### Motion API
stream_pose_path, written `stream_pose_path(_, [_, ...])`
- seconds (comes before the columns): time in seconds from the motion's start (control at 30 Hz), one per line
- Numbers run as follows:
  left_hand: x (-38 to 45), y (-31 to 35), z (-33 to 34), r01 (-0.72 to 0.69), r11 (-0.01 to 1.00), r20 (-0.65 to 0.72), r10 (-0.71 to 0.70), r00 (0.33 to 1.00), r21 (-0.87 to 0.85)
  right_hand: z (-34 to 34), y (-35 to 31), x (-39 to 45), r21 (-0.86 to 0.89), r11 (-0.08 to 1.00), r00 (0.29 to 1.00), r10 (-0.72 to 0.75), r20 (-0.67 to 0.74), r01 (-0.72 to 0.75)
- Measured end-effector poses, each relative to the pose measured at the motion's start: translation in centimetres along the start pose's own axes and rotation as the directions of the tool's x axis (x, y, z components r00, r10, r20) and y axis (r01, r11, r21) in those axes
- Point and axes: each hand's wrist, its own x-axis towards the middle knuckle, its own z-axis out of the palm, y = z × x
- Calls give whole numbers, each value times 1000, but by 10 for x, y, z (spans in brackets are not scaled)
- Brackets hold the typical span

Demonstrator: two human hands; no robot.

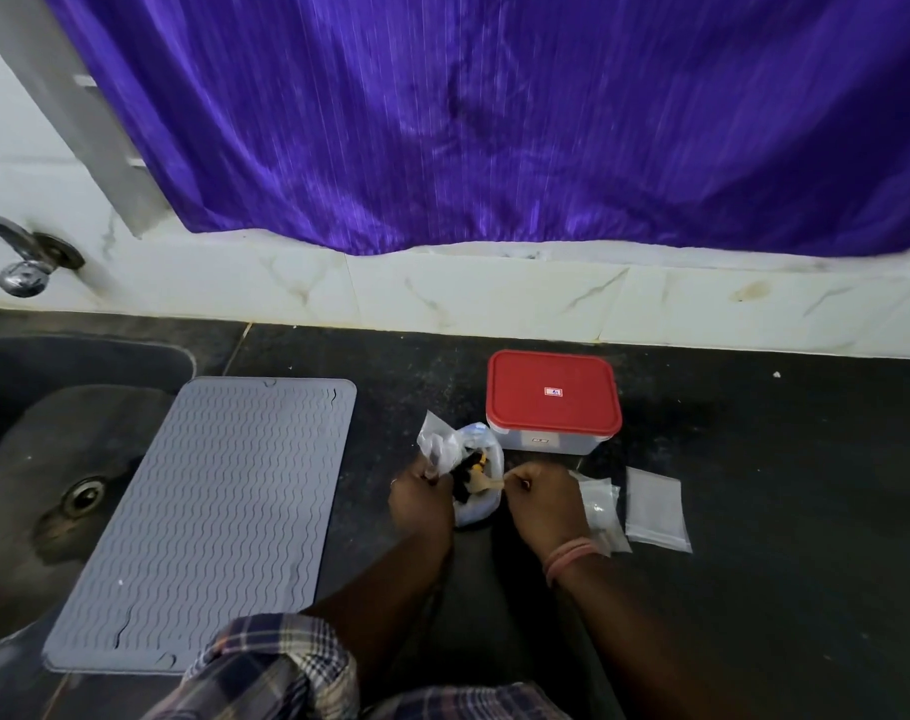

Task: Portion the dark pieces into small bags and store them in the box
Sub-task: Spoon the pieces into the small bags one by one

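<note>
Head view showed both hands, left [420,495] and right [538,498], pinching a clear bag [468,472] of dark pieces [463,483] just before the red-lidded box [552,402], small bags [655,509] right of it.

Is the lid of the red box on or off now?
On. The red lid sits flat over the clear box, covering its whole top.

Purple curtain [494,111]; red-lidded box [552,400]; grey wave-ribbed mat [208,517]; black counter [780,459]; plaid sleeve [271,662]; white veined tiles [442,293].
</note>
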Motion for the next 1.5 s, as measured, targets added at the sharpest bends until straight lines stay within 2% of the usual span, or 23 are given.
stream_pose_path(0.17, [-1, 4, -3, -20, 995, 30, 23, 999, -96, 9, 7, -3, 30, 998, 998, 49, 43, -50])
stream_pose_path(0.3, [2, 4, -6, -21, 994, 62, 28, 998, -106, 8, 15, 1, 257, 923, 958, 275, 77, -285])
stream_pose_path(0.37, [3, 8, -7, 7, 990, 59, 1, 998, -142, 9, 17, 0, 332, 878, 935, 351, 38, -344])
stream_pose_path(0.5, [6, 10, -10, 70, 957, 51, -57, 997, -283, 8, 16, 0, 418, 833, 920, 392, 17, -363])
stream_pose_path(0.67, [6, 11, -14, 115, 921, -34, -138, 990, -373, 3, 15, -2, 418, 851, 933, 360, -24, -317])
stream_pose_path(0.8, [14, 13, -20, 182, 927, -112, -229, 967, -328, -2, 12, -5, 349, 910, 963, 262, -65, -224])
stream_pose_path(0.87, [14, 15, -23, 166, 935, -157, -223, 962, -314, -2, 11, -4, 345, 914, 963, 257, -80, -215])
stream_pose_path(1.03, [19, 21, -34, 55, 975, -223, -104, 969, -215, -5, 13, -3, 402, 881, 946, 312, -91, -251])
stream_pose_path(1.1, [25, 27, -40, -27, 976, -250, -29, 968, -216, -9, 13, -5, 368, 909, 957, 260, -127, -198])
stream_pose_path(1.2, [29, 37, -48, -68, 965, -282, -6, 960, -253, -10, 10, -6, 341, 928, 964, 212, -158, -149])
stream_pose_path(1.27, [29, 38, -49, -124, 979, -308, 69, 949, -164, -9, 9, -7, 276, 956, 976, 145, -163, -95])
stream_pose_path(1.33, [23, 37, -49, -162, 986, -241, 149, 959, -34, -3, 10, -7, 172, 984, 989, 69, -128, -47])
stream_pose_path(1.37, [21, 32, -48, -194, 981, -226, 195, 954, 27, -1, 10, -8, 159, 986, 992, 71, -103, -54])
stream_pose_path(1.5, [12, 28, -49, -184, 976, -213, 205, 955, 115, 3, 11, -6, 256, 952, 976, 199, -91, -170])
